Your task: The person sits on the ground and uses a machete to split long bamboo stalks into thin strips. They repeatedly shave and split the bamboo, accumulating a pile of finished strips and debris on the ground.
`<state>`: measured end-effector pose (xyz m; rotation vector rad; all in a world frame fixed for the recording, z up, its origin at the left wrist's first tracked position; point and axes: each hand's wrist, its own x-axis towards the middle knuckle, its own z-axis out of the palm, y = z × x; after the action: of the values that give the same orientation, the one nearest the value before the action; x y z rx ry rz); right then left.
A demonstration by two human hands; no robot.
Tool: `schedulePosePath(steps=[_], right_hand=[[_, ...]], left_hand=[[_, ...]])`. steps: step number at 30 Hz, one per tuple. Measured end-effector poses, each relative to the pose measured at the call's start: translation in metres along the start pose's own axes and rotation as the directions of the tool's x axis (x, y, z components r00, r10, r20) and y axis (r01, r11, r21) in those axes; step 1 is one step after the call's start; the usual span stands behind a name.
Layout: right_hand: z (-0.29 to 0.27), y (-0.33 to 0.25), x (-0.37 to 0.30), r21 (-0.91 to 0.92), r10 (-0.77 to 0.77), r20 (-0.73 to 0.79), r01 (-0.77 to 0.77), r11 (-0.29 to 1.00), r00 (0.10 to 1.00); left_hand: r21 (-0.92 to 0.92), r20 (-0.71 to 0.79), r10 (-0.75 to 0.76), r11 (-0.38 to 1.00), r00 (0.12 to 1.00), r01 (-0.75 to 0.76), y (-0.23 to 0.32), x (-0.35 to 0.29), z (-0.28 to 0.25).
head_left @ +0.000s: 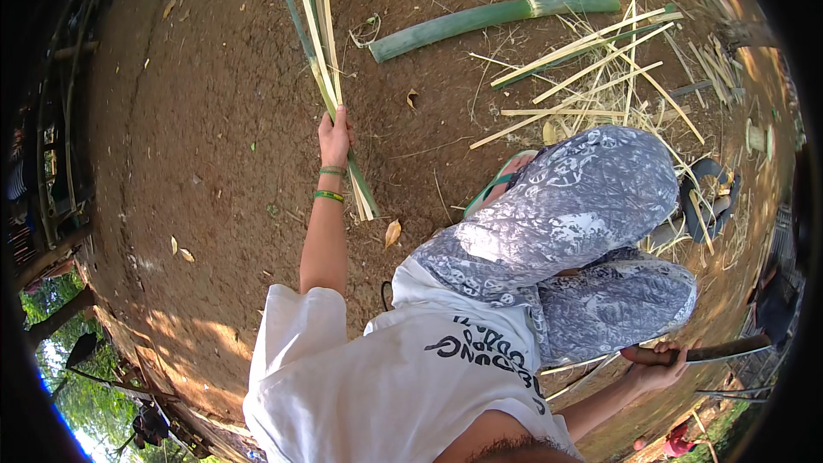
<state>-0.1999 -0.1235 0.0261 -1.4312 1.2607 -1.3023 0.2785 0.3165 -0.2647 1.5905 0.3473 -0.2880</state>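
Note:
My left hand [335,137] is stretched far out to the left, fingers wrapped round a bundle of split bamboo strips [319,43]. Some strips are pale, others green-skinned, and they stick out past both sides of the fist. At the lower right, my right hand [660,369] grips the brown handle of a machete [724,350], whose blade points outward to the right. Beyond my knees lies a thick green bamboo pole [463,27] on the ground. Next to it is a loose pile of pale bamboo strips [591,90], with thin shavings among them.
Brown bare earth [206,120] spreads to the left, with a few dry leaves. My patterned trouser legs [566,197] and a green-strapped sandal [501,182] are in the middle. A dark sandal-like object [724,197] and a pale spool [758,139] lie at right.

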Motion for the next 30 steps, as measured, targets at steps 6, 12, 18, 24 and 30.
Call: schedulePosePath(steps=[6, 12, 18, 24, 30], right_hand=[[0.0, -0.003, 0.0, 0.019, 0.027, 0.009, -0.027, 0.999, 1.0], [-0.004, -0.002, -0.009, 0.049, 0.054, -0.015, -0.053, 0.997, 0.998], [0.004, -0.001, -0.009, 0.005, 0.037, -0.036, -0.036, 0.999, 0.999], [-0.004, 0.001, -0.006, -0.018, 0.038, -0.003, -0.038, 0.999, 0.999], [0.006, -0.006, -0.018, -0.006, 0.048, -0.087, -0.049, 0.999, 0.995]], left_hand=[[0.441, 0.003, -0.113, 0.892, 0.994, 0.1, -0.049, 0.032, -0.002], [0.448, -0.117, 0.118, 0.892, 0.986, -0.054, -0.021, 0.014, 0.03], [0.169, -0.026, 0.162, 0.973, 0.986, -0.155, 0.011, 0.025, 0.077], [-0.003, 0.041, 0.123, 0.992, 0.992, -0.123, 0.063, 0.062, 0.152], [0.128, 0.109, -0.124, 0.986, 0.986, 0.11, 0.106, 0.117, 0.191]])
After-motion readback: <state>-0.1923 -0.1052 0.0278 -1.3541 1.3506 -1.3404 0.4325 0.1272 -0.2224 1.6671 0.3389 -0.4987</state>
